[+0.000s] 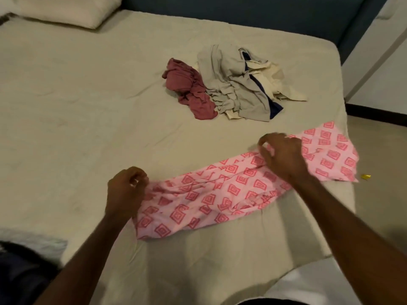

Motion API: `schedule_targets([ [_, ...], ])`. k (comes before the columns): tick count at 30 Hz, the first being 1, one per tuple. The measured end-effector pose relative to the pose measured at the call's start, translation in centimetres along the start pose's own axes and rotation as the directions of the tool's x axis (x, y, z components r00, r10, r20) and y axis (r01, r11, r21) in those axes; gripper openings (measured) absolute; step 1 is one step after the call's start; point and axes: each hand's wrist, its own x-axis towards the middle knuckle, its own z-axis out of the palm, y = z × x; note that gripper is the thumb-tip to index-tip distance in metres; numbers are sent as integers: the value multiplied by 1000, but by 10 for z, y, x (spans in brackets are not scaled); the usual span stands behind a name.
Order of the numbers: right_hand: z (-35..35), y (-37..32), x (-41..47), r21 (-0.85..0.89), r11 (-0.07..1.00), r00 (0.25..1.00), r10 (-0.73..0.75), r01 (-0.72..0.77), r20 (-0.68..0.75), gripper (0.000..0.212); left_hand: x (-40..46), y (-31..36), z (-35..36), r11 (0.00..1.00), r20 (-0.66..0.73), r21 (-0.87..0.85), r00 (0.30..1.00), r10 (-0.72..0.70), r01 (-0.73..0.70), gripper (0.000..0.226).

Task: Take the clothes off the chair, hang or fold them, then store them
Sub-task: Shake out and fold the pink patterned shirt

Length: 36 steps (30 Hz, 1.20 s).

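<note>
A long strip of thin pink cloth printed with red nested-square diamonds lies rumpled across the near right part of a bed with a creased beige fitted sheet, its far end reaching the bed's right edge. The left hand pinches the cloth's near left end with curled fingers. The right hand rests on the cloth's middle, fingers bent and gathering the fabric at its upper edge. Farther up the bed sits a loose heap: a crumpled maroon garment touching a grey garment with a navy stripe, with cream fabric partly buried beneath. A cream pillow is cut off at the top left.
</note>
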Motion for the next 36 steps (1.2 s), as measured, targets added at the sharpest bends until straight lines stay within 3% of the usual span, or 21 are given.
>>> schedule_targets([
  [2,18,-39,-7,109,978,981,-186,178,61,17,-7,-19,-8,991,21,54,992,-124,122,6],
  [4,35,-79,-13,189,933,915,-343,306,213,31,-14,-35,-15,980,66,55,979,-194,190,20],
  [7,55,-118,-18,143,935,802,-352,325,482,43,-17,-40,-19,975,124,19,967,-221,221,37],
  [9,63,-128,-21,80,945,782,-309,318,542,41,-15,-34,-21,966,149,32,954,-260,258,53],
  [12,64,-132,-24,93,947,796,-309,307,521,32,-14,-26,-18,966,145,-15,957,-252,257,56],
  [16,58,-135,-25,149,942,812,-335,301,477,26,-21,-20,-12,992,28,-63,994,-105,107,23],
  [18,55,-130,-21,189,937,825,-349,294,444,23,-25,-17,-15,974,-69,-224,996,-48,31,13],
  [22,43,-114,-11,121,953,774,-296,278,560,36,-38,-6,-13,752,13,-603,945,-326,267,12],
  [24,38,-104,-6,63,964,774,-245,258,584,37,-40,-2,-2,716,4,-596,892,-452,365,15],
  [26,33,-93,-2,52,974,803,-211,220,557,37,-42,3,5,757,-40,-513,870,-492,405,19],
  [31,15,-61,6,-60,993,876,-57,98,479,31,-44,-9,12,915,-53,-278,947,-318,292,23],
  [33,11,-47,12,-118,991,898,1,57,440,20,-41,-11,9,927,-27,-251,955,-294,278,29],
  [36,9,-36,18,-105,995,937,33,4,347,19,-47,1,3,879,-24,-303,919,-394,369,46],
])
